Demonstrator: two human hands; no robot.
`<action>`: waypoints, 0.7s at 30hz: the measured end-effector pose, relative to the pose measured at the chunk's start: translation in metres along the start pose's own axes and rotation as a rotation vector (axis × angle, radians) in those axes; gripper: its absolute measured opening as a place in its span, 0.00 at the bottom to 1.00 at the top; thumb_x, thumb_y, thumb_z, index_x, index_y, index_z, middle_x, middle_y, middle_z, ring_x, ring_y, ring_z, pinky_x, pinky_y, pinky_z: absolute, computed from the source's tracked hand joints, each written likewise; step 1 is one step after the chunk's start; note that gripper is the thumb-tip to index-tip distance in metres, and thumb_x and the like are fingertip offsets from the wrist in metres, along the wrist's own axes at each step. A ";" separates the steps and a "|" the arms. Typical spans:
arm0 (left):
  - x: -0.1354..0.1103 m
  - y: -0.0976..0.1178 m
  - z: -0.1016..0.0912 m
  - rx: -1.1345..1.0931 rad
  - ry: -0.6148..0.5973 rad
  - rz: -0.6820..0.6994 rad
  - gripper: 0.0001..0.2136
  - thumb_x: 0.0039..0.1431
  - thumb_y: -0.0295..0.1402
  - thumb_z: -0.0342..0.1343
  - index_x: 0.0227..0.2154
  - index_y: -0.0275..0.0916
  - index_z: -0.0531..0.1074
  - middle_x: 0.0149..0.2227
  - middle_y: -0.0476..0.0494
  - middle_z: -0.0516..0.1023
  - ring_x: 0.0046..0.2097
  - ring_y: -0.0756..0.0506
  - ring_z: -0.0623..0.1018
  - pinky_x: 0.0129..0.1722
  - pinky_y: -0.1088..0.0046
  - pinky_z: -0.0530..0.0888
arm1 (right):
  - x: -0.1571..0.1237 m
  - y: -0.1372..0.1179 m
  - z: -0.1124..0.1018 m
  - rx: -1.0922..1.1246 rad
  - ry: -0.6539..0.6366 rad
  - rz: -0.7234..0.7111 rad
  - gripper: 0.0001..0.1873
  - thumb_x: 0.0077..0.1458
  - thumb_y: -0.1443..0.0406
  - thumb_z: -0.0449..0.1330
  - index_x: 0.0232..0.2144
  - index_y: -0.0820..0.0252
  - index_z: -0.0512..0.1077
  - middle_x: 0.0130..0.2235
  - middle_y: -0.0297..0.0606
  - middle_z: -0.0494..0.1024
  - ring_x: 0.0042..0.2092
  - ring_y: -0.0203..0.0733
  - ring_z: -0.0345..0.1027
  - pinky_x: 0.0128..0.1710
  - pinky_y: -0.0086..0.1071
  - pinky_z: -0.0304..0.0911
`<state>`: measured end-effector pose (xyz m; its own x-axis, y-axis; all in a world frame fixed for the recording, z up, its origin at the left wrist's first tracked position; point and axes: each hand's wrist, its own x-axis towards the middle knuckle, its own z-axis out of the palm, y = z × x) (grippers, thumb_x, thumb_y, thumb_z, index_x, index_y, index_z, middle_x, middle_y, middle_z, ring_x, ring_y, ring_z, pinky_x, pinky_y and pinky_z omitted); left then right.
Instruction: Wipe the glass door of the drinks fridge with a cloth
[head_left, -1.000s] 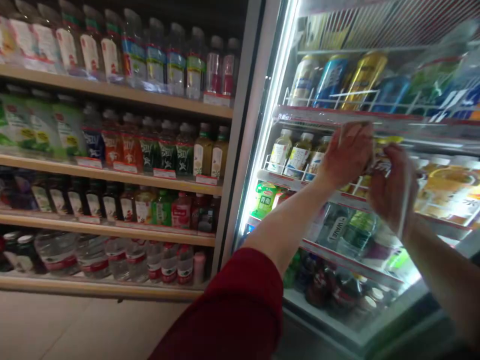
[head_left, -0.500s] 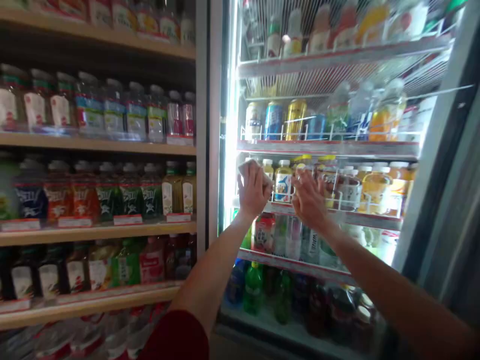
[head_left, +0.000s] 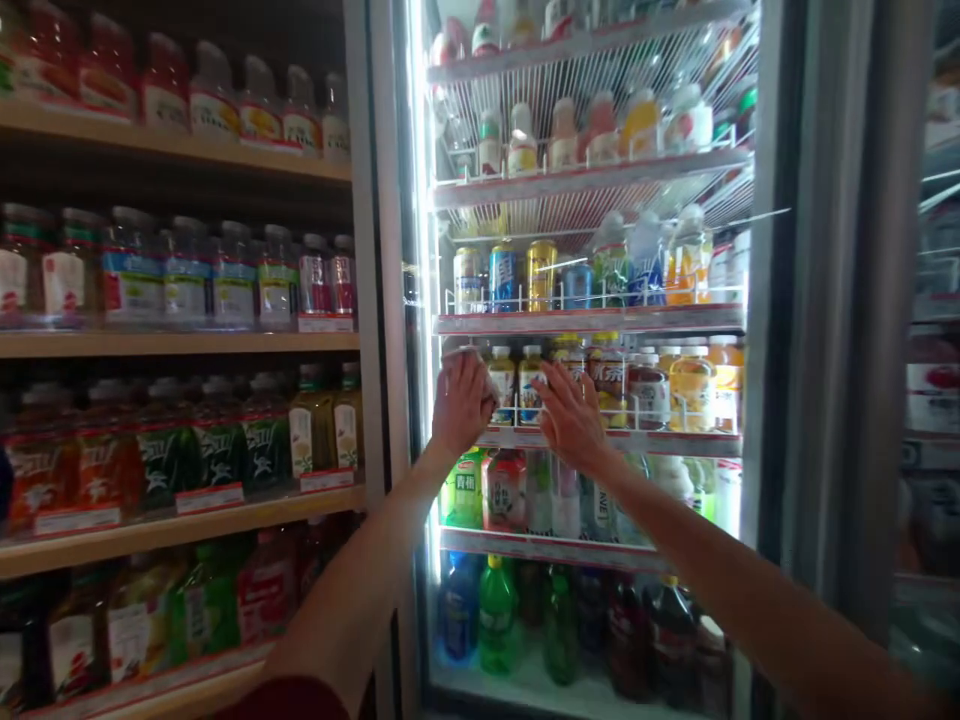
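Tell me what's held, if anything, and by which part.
The left grip has a pale cloth, apparently by its middle, with edges showing; nothing visible in the right grip.

Wooden shelves (head_left: 180, 344) lined with labelled bottles (head_left: 234, 278), cooler shelves (head_left: 592, 321) bearing cans (head_left: 541, 275) and drink bottles (head_left: 496, 615)

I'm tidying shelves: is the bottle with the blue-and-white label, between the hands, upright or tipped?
Upright: the blue-and-white-labelled bottle, seen between left hand and right hand, shows its cap on top.
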<state>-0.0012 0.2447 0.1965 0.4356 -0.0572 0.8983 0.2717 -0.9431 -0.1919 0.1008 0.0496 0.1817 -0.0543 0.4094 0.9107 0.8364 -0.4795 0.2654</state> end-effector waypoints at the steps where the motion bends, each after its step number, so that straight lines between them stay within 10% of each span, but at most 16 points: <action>1: 0.001 -0.004 -0.002 -0.014 -0.012 -0.019 0.26 0.61 0.38 0.45 0.61 0.33 0.57 0.65 0.33 0.55 0.68 0.39 0.50 0.65 0.51 0.47 | -0.001 0.003 -0.001 0.004 -0.018 0.019 0.25 0.55 0.68 0.51 0.56 0.59 0.62 0.63 0.44 0.60 0.66 0.49 0.48 0.64 0.51 0.41; 6: 0.003 -0.015 0.004 -0.078 0.155 -0.371 0.30 0.60 0.40 0.46 0.62 0.29 0.53 0.67 0.28 0.48 0.68 0.34 0.45 0.64 0.45 0.44 | -0.007 0.016 -0.007 -0.025 -0.073 0.065 0.27 0.55 0.70 0.49 0.58 0.58 0.61 0.64 0.42 0.58 0.67 0.47 0.45 0.65 0.52 0.36; 11: 0.001 0.005 0.009 -0.133 0.046 -0.089 0.30 0.58 0.40 0.50 0.61 0.31 0.57 0.66 0.30 0.52 0.68 0.35 0.46 0.65 0.50 0.45 | -0.011 0.018 -0.001 -0.063 -0.087 0.035 0.28 0.56 0.67 0.51 0.59 0.62 0.60 0.65 0.45 0.57 0.66 0.50 0.45 0.65 0.53 0.37; 17: 0.008 0.003 0.008 -0.117 0.153 -0.300 0.30 0.59 0.40 0.48 0.62 0.31 0.55 0.66 0.28 0.50 0.68 0.32 0.46 0.63 0.42 0.44 | -0.016 0.026 -0.003 -0.079 -0.064 0.052 0.27 0.55 0.68 0.50 0.58 0.62 0.61 0.65 0.44 0.57 0.67 0.49 0.44 0.65 0.52 0.38; 21: 0.011 0.027 0.012 -0.143 0.078 -0.035 0.28 0.58 0.39 0.50 0.59 0.31 0.59 0.66 0.31 0.52 0.68 0.34 0.45 0.65 0.49 0.47 | -0.018 0.031 -0.009 -0.061 -0.066 0.069 0.27 0.54 0.69 0.50 0.57 0.62 0.62 0.65 0.44 0.57 0.67 0.49 0.45 0.65 0.52 0.37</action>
<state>0.0211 0.2228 0.1966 0.3586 -0.0440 0.9325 0.1582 -0.9816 -0.1071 0.1226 0.0206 0.1765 0.0401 0.4228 0.9053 0.8021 -0.5540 0.2231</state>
